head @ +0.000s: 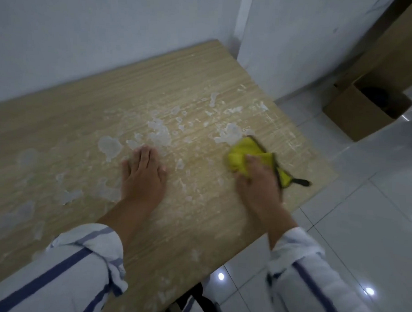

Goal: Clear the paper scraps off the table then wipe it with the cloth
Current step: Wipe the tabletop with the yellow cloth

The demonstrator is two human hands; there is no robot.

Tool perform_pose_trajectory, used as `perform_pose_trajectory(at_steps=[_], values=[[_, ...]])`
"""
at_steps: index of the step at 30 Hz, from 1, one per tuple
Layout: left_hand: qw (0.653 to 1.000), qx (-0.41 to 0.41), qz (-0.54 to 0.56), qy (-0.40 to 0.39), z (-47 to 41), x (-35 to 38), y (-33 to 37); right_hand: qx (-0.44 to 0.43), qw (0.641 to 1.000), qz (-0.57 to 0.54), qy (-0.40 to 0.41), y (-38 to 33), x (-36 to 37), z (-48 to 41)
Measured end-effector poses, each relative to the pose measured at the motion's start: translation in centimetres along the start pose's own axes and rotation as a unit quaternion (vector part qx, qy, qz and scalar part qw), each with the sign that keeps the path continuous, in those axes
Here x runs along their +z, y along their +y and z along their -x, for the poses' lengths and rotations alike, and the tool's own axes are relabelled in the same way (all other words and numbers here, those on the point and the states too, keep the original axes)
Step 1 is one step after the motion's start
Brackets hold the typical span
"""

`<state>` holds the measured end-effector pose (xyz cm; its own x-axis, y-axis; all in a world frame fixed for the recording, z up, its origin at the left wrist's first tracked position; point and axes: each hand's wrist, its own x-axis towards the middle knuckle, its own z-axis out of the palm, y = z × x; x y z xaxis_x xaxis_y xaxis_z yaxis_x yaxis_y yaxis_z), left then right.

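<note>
Your striped sleeves (79, 268) are nearest; your left hand (143, 174) lies flat on the table (85, 109), fingers straight, holding nothing. Your right hand (261, 181) grips the bunched yellow cloth (243, 153) under curled fingers. Whitish patches (159, 133) lie just past both hands' fingertips.

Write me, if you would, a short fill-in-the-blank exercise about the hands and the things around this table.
1. The right hand holds a cloth whose colour is ____.
2. The left hand lies flat on the table and holds ____.
3. The open cardboard box stands on the ____.
Missing words: yellow; nothing; floor.
</note>
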<state>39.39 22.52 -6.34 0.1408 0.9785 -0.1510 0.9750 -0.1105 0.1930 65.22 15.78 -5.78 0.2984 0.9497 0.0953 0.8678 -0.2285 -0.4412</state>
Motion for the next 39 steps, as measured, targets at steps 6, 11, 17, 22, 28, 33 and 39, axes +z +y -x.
perform_pose_trajectory(at_steps=[6,11,17,22,28,33,39], values=[[1.0,-0.02,0.008,0.018,0.0,-0.1,0.3,0.09,0.994,-0.051,0.015,0.5,-1.7,-5.3],[0.998,-0.055,0.014,0.029,-0.5,-0.4,-0.5,-0.271,0.953,-0.043,-0.13,-8.4,4.3,-0.1],[0.998,-0.061,0.008,0.025,-1.7,-0.8,-2.9,-0.068,0.996,-0.013,-0.048,-2.6,2.2,-9.4],[0.992,-0.108,0.04,0.045,-3.0,-1.3,-5.0,-0.158,0.98,-0.067,-0.098,-11.0,5.3,-9.2],[0.979,-0.189,0.04,0.064,-4.2,-2.7,-9.9,-0.408,0.9,0.01,-0.154,-14.6,10.1,-6.2],[0.978,-0.191,0.056,0.066,-4.6,-2.9,-10.2,-0.105,0.99,-0.012,-0.092,-12.7,7.4,-15.6],[0.975,-0.198,0.066,0.075,-5.3,-3.1,-12.2,-0.309,0.932,-0.052,-0.183,-20.9,10.6,-7.1]])
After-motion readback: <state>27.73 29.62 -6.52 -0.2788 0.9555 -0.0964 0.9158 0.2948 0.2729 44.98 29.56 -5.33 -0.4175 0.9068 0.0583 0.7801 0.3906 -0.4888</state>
